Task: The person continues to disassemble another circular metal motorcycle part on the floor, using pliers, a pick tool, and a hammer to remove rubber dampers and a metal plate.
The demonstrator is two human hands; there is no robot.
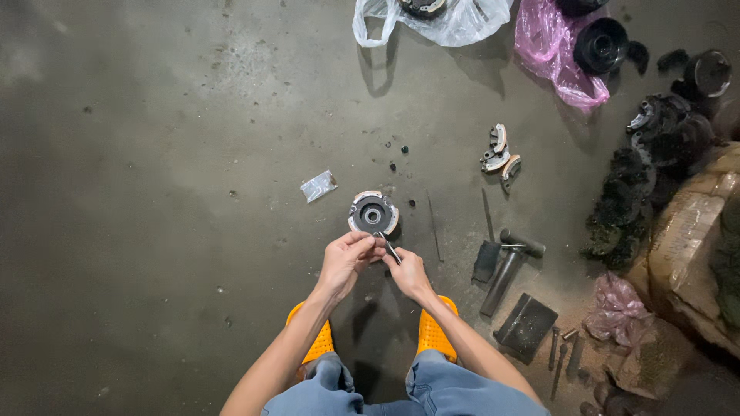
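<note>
Both hands meet low in the middle of the view, just in front of a round clutch-like assembly (pixel 373 213) that lies flat on the concrete floor (pixel 154 192), its pale friction pads ringing a dark hub. The left hand (pixel 347 258) is curled narrow, fingertips pinched on something very small, and the right hand (pixel 407 271) is closed round a thin dark tool (pixel 390 250) whose tip points up toward the left fingertips. By the look of it the work stands at a fiddly fitting stage — a small piece being readied or set on the tool just beside the assembly, not yet at it; the next move seems to call for a steady pinch and a careful reach forward to the hub, since a small part dropped on this dirty floor would be hard to find. Further right lie loose pad pieces (pixel 499 156), a hammer (pixel 509 266), a flat dark block (pixel 526 326) and a heap of dark worn parts (pixel 644 177); a small clear packet (pixel 318 186) lies left of the assembly. What the left fingers grip is hidden by the fingers themselves, the tool's kind is too small to tell, and the bags at the top edge — one clear (pixel 439 19), one pink (pixel 551 50) — are cut off.
</note>
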